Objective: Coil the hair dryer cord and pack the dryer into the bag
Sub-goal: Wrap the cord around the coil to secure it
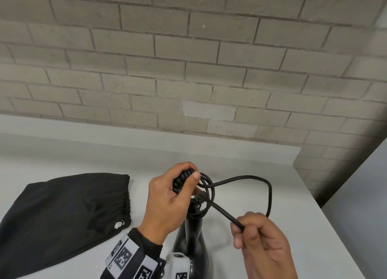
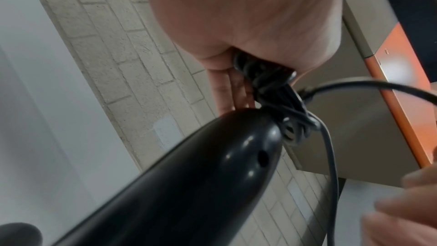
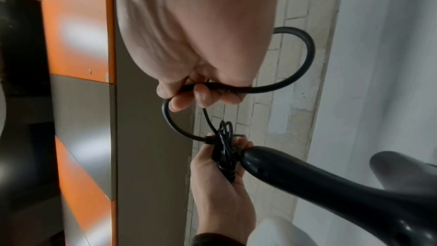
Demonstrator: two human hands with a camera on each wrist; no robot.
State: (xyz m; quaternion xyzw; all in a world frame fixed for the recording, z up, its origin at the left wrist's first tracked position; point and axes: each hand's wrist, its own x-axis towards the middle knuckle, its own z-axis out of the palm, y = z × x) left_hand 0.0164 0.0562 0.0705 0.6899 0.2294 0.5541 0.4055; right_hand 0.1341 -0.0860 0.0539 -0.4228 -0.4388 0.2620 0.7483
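Cord coiling under way beside the waiting bag

The black bag (image 1: 62, 211) lies flat on the white table (image 1: 261, 174), left of the dryer (image 1: 193, 239), ready to receive it. At the dryer's handle end, the left hand (image 1: 167, 197) curls round the gathered cord (image 1: 251, 177), keeping the loops together; right of the dryer, the right hand (image 1: 261, 241) pinches the loose length, probably feeding another loop.

No legible text, brand or number in any view. Wristband (image 1: 129, 257) on the left forearm: black-and-white square code markers, patterns only, no letters made out. Black bag (image 1: 62, 211), near-left on the table: a small white emblem (image 1: 119, 224), too small to read.
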